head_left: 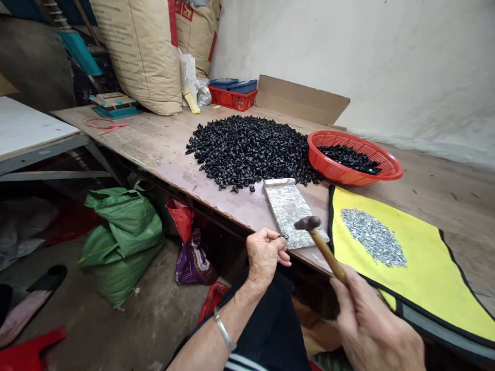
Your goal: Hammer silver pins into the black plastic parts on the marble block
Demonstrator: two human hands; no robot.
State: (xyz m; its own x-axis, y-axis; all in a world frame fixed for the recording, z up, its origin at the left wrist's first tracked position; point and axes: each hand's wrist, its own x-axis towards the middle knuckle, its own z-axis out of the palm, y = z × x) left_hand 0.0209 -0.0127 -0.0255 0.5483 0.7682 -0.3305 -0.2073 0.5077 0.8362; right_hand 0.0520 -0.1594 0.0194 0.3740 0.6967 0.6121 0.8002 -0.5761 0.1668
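My left hand pinches a small black part at the near left corner of a worn metal plate. The plate lies flat at the table's front edge and has a raised strip along its far end. In my right hand is a hammer, gripped by its wooden handle. Its dark head hangs over the plate, to the right of the small part. Beyond the plate spreads a large heap of similar black parts. Whether the pinched part has metal in it is too small to tell.
Right of the plate, a yellow cloth bears a pile of small shiny metal pieces. Behind it stands a red basket with more black parts. A large paper sack and a red crate stand farther back. A green sack is on the floor.
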